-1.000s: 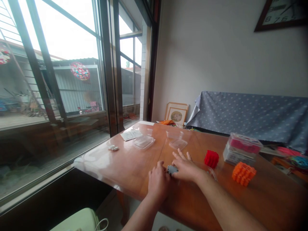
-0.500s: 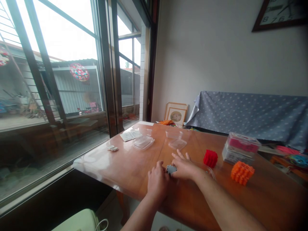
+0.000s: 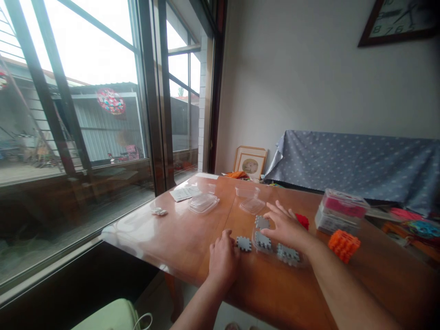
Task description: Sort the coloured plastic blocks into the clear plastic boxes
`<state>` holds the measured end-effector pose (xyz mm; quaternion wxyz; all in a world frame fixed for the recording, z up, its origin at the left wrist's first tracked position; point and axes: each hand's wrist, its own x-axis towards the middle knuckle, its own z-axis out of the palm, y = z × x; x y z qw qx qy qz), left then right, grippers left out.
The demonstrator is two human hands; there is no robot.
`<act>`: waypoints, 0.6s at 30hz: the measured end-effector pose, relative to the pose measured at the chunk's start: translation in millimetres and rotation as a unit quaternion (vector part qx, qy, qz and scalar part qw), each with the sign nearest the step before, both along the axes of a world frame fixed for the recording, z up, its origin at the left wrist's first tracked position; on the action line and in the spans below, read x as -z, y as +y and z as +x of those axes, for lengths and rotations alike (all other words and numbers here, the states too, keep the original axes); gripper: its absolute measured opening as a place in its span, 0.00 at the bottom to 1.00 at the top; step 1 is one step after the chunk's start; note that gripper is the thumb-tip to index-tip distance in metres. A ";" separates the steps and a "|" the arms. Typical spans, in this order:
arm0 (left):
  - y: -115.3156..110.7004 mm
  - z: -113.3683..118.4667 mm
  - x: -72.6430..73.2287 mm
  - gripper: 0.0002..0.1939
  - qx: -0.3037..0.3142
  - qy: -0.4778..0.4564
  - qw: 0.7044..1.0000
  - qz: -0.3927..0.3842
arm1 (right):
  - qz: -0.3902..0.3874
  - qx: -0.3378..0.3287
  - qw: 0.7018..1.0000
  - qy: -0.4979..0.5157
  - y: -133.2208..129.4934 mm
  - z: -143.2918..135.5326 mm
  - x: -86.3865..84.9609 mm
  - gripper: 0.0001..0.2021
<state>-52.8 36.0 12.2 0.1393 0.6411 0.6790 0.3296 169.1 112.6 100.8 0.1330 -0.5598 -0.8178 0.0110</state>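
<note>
Grey notched piece (image 3: 244, 244) touches left hand (image 3: 224, 257), whose grip I cannot tell; right hand (image 3: 288, 228) is spread open.

Flat grey tooth-edged pieces (image 3: 244, 244), some in a clear tray (image 3: 272, 251), one beside it.

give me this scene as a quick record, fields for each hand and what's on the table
left hand: at the edge of a gray notched piece, grip unclear
right hand: fingers spread beside more gray pieces, contact unclear
right side of table: red block, partly hidden; orange block; stacked clear boxes
far side of table: clear containers, folded paper
</note>
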 end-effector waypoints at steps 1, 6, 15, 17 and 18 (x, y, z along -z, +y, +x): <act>0.5 0.1 0.8 0.25 0.000 0.002 1.000 -0.001 | -0.005 0.002 1.000 -0.005 -1.5 4.9 3.3 0.24; 2.3 0.1 3.0 0.24 0.000 -0.007 1.000 0.009 | -0.031 -0.002 0.999 -0.019 -10.8 11.3 22.0 0.22; 1.3 -0.4 0.0 0.24 0.004 -0.024 1.000 0.011 | -0.005 -0.012 1.000 -0.006 -8.1 12.1 34.6 0.26; 0.9 -0.5 -0.5 0.24 0.005 -0.024 1.000 0.011 | 0.017 -0.016 1.000 0.009 -7.6 14.1 36.8 0.25; 0.5 -0.5 -0.8 0.23 0.006 -0.023 1.000 0.012 | 0.031 -0.018 0.999 0.019 -7.5 15.2 38.1 0.24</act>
